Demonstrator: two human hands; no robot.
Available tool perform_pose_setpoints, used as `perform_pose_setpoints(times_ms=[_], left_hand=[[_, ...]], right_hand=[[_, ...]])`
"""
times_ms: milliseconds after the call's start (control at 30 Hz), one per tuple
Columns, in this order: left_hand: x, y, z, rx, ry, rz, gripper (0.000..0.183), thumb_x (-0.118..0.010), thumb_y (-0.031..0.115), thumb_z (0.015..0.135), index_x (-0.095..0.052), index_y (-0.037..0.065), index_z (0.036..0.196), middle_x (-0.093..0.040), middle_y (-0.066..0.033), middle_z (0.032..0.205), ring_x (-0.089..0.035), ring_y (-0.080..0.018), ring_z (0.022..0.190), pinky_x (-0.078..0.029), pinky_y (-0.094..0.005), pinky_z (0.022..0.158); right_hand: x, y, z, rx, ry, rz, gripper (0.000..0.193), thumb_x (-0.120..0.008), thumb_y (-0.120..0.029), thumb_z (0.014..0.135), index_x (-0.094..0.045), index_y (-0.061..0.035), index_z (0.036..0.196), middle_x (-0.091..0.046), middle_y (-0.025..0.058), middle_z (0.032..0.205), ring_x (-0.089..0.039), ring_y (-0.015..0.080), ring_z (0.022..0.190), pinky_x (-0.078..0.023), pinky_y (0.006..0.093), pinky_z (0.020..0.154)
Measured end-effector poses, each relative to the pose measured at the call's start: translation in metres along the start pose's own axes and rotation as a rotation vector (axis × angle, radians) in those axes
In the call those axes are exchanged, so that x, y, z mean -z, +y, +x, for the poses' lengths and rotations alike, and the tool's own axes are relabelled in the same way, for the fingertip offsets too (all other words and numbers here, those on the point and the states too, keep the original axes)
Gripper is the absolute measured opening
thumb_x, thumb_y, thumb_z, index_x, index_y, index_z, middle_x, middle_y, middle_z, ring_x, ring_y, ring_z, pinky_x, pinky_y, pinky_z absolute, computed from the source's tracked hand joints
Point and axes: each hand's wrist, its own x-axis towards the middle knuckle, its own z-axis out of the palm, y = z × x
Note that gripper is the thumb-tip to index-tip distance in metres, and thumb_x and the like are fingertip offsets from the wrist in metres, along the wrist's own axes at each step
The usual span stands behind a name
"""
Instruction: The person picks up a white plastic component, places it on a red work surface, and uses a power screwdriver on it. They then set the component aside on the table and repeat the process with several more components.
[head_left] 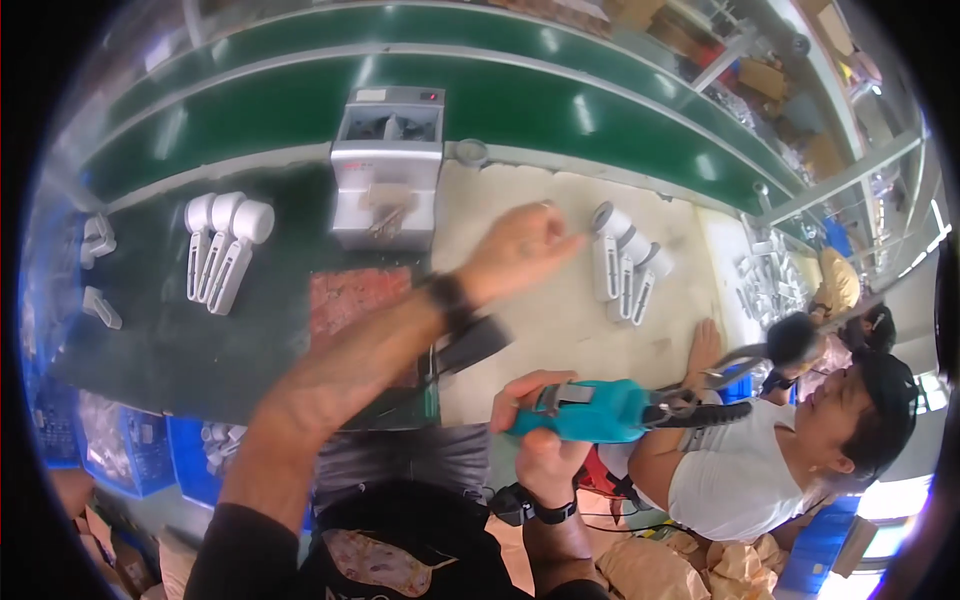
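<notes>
My left hand (522,252) is raised over the pale right part of the bench, its fingers curled in. Whether something small is pinched there I cannot make out. To its right lie white parts (628,262) with round heads and slotted handles, apart from the hand. Low in front of my body, my right hand (545,462) is closed around a teal electric screwdriver (595,412). A black coiled cord (705,413) runs from its right end; its bit is not visible. A grey tabletop machine (385,165) with an open top stands beyond my left forearm.
More white round-headed parts (222,245) lie on the dark green mat (150,340) at left. A red pad (355,300) sits partly under my left forearm. Blue bins (145,450) stand below the left edge. A co-worker (760,450) is close at right, near piled white parts (770,280).
</notes>
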Motion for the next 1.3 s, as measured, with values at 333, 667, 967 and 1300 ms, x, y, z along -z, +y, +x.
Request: perform_pose_setpoints(times_ms=[333, 667, 967, 1300], left_hand=[[-0.084, -0.007, 0.045, 0.224, -0.143, 0.179, 0.054, -0.072, 0.051, 0.075, -0.068, 0.003, 0.098, -0.069, -0.0200, 0.100, -0.067, -0.0364, 0.092, -0.052, -0.0457, 0.082], [0.071, 0.017, -0.066, -0.124, -0.029, 0.175, 0.025, -0.068, 0.028, 0.079, -0.063, 0.006, 0.089, -0.064, -0.0160, 0.088, -0.062, -0.0385, 0.079, -0.050, -0.0476, 0.069], [0.153, 0.009, -0.144, -0.329, -0.079, 0.369, 0.030, -0.079, 0.019, 0.077, -0.065, 0.005, 0.099, -0.061, -0.0099, 0.093, -0.063, -0.0290, 0.087, -0.051, -0.0389, 0.075], [0.164, -0.009, -0.149, -0.278, -0.083, 0.344, 0.032, -0.078, 0.023, 0.078, -0.067, 0.005, 0.102, -0.064, -0.0117, 0.101, -0.064, -0.0310, 0.096, -0.051, -0.0418, 0.085]], right_hand=[[0.003, -0.005, -0.019, -0.015, 0.027, -0.077, 0.080, -0.074, -0.065, 0.077, -0.055, 0.0064, 0.108, -0.060, 0.0102, 0.076, -0.060, 0.0191, 0.068, -0.048, 0.0294, 0.059], [0.008, 0.028, 0.027, 0.075, 0.091, -0.231, 0.072, -0.066, -0.061, 0.087, -0.056, 0.0054, 0.112, -0.059, 0.0074, 0.077, -0.061, 0.0192, 0.073, -0.049, 0.0305, 0.065], [-0.025, 0.047, 0.060, 0.084, -0.043, -0.191, 0.073, -0.066, -0.062, 0.088, -0.054, 0.0039, 0.119, -0.059, 0.0079, 0.082, -0.062, 0.0223, 0.077, -0.048, 0.0322, 0.068], [-0.083, 0.029, 0.075, 0.207, -0.051, -0.012, 0.079, -0.051, -0.073, 0.089, -0.053, 0.0003, 0.118, -0.049, 0.0033, 0.067, -0.048, 0.0161, 0.059, -0.040, 0.0309, 0.057]])
